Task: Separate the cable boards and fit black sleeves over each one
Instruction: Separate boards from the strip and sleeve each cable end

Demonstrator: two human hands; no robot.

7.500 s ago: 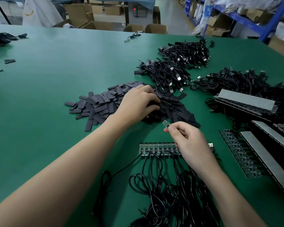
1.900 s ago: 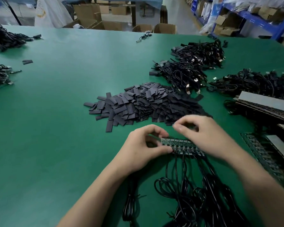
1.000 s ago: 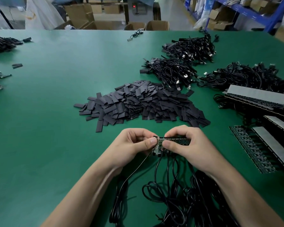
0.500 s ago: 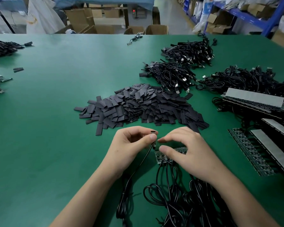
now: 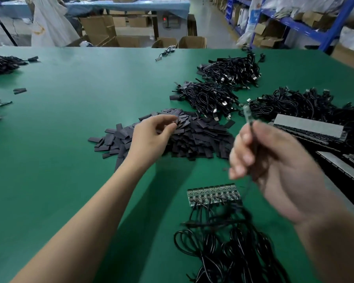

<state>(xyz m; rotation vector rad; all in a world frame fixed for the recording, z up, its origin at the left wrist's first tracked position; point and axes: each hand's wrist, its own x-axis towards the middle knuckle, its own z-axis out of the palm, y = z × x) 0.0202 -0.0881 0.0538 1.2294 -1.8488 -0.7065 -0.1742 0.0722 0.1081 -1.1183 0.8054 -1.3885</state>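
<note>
Through the head camera, your right hand (image 5: 274, 166) is raised above the surface (image 5: 70, 160). Its fingers are curled round a thin black cable (image 5: 251, 129), and a single board (image 5: 246, 111) stands up out of the fist at the cable's tip. Motion blur hides the finer detail there.

Your left hand (image 5: 151, 137) is over the near-left side of the pile of black sleeves (image 5: 196, 137). Thumb and forefinger are drawn close together among the top pieces, but I cannot tell whether a sleeve is pinched between them.

The strip of joined boards (image 5: 213, 194) lies flat on the surface below your right hand. Its leads run toward you into a loose tangle (image 5: 229, 252).

The board is probably very light, thin and stiff, and weakest where the cable is soldered on. The cable is floppy and will not steady it, so grip close behind the board or by its long edges and avoid bending that joint.

The sleeves look flat, soft and almost weightless, and will likely cling together in the heap. Pinch one by its end, then squeeze its folded edges so the mouth opens.
</note>
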